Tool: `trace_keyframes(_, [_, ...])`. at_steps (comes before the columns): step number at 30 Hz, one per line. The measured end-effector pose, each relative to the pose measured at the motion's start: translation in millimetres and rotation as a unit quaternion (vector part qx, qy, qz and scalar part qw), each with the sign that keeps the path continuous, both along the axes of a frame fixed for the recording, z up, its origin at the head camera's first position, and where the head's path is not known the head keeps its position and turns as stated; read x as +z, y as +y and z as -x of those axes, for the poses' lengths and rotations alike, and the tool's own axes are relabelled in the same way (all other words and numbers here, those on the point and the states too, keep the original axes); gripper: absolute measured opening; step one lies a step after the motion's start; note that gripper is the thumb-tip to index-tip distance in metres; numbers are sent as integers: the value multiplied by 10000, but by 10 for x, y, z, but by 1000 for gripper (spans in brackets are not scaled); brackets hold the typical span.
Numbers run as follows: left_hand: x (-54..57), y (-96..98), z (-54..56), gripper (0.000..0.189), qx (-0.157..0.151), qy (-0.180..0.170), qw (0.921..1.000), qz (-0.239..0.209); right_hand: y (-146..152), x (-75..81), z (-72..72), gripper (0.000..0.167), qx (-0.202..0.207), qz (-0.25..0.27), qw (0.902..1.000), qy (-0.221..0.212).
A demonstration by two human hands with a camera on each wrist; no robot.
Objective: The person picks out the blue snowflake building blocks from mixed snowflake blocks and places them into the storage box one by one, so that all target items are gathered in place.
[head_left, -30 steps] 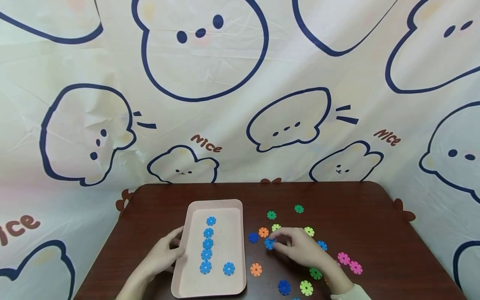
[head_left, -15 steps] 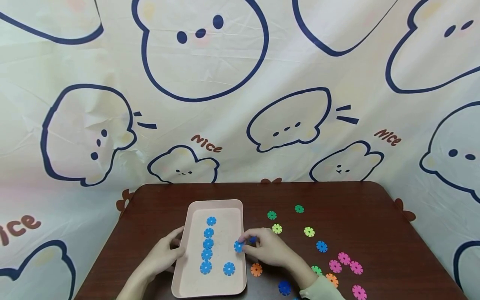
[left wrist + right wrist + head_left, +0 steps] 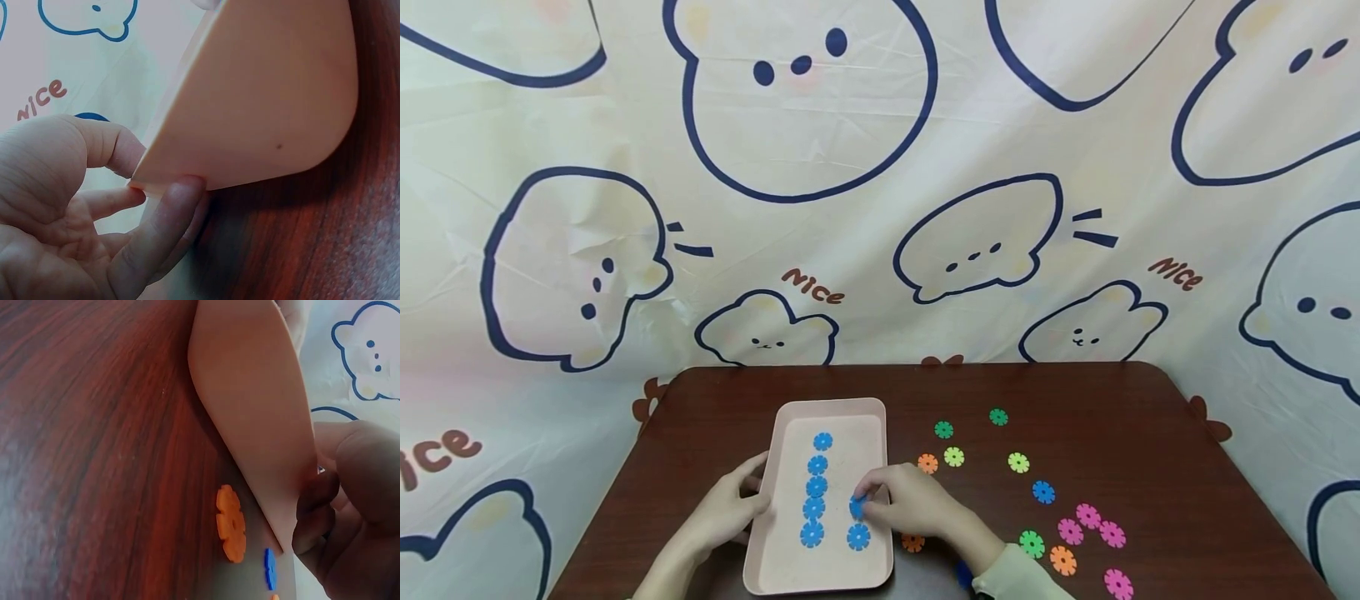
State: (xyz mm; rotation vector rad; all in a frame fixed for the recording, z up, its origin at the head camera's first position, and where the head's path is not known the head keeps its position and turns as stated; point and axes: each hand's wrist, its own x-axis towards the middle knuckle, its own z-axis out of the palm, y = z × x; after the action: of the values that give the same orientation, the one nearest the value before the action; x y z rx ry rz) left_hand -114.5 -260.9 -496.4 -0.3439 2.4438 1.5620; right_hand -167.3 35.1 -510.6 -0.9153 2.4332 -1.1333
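A light blue flower-shaped disc (image 3: 856,507) has been brought from the table (image 3: 1187,517) across the right edge of the tray (image 3: 778,571), and is now held inside it, just beyond the lone blue disc (image 3: 858,537). It is pinched between the thumb and fingertips of the right hand (image 3: 913,500); whether the tray floor is touched cannot be told. The tray's left edge has been kept gripped by the left hand (image 3: 730,504), and no shift of the tray is seen. The lengthwise row of five blue discs (image 3: 816,487) has been left undisturbed. By this move, it is judged, a second, shorter row is being extended beside the first. An orange disc (image 3: 928,463) has been uncovered on the table, where another light blue disc (image 3: 1043,492) is left untouched.
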Motion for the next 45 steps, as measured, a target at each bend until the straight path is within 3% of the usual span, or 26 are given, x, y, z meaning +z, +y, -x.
trace_keyframes(10, [19, 11, -3, 68, 17, 4, 10000, 12, -25, -9, 29, 12, 142, -676, 9952, 693])
trace_keyframes(23, [24, 13, -10, 68, 35, -14, 10000, 18, 351, 193, 10, 17, -40, -371, 9965, 745])
trace_keyframes(32, [22, 14, -8, 69, 40, -37, 10000, 28, 808, 310, -24, 16, -512, -43, 9973, 528])
trace_keyframes(45, [19, 1, -8, 70, 38, -43, 10000, 28, 1563, 187, -32, 22, -1387, -184, 9893, 417])
